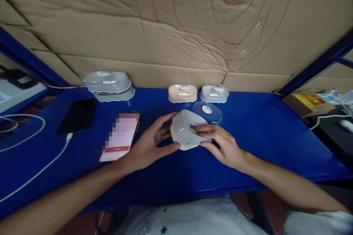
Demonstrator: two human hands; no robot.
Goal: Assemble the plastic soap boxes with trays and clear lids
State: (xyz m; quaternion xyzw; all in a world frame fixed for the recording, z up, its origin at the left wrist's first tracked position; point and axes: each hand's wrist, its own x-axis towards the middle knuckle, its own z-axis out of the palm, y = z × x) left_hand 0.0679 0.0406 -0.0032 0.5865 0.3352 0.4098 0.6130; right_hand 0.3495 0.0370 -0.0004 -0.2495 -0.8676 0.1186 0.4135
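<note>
Just above the blue table, my two hands share a pale grey oval container (183, 126) with a cream rim along its lower edge. My left hand (154, 139) grips its left side, thumb low and fingers behind. My right hand (220, 141) pinches the right end, its fingertips bent over a darker spot that they partly cover. Behind my right hand lies a clear oval plastic lid (213, 114) with a round white label. Farther back stand a peach oval container (182, 93) and a grey oval container (214, 94), each under a clear lid.
Stacked grey containers (109, 84) stand at the back left. A lit phone (121, 137) lies by my left forearm, and a dark phone (77, 116) with a white cable (52, 165) farther left. A cardboard wall (110, 25) closes the back. An open box (306, 102) sits right.
</note>
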